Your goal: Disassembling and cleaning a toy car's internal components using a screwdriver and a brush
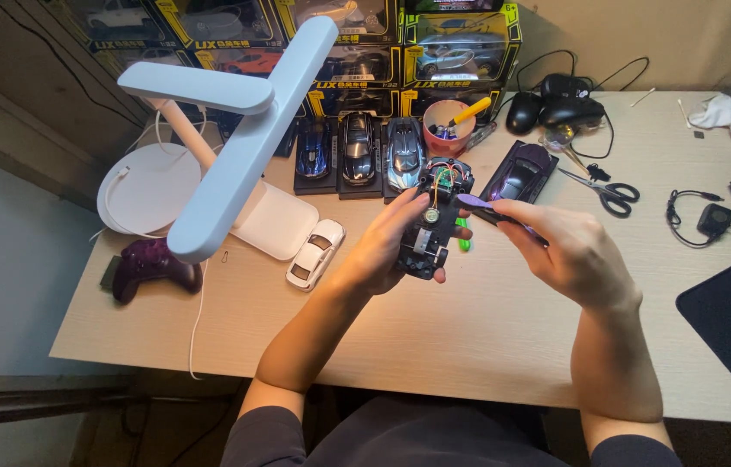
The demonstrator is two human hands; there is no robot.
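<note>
Hands meet above the pale wooden desk (487, 337); left hand (387, 251) grasps the black opened toy-car chassis (431, 227), its long axis pointing away from the person; right hand (569, 251) pinches a thin purple pry tool (480, 202), whose tip touches the chassis from the right.

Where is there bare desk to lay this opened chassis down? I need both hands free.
Bare wood runs along the near desk edge, between the small white toy car and the black mouse mat. A smaller patch lies right of the black-handled scissors. It is crowded at the back: three display cars, pink cup, stacked boxes.
</note>
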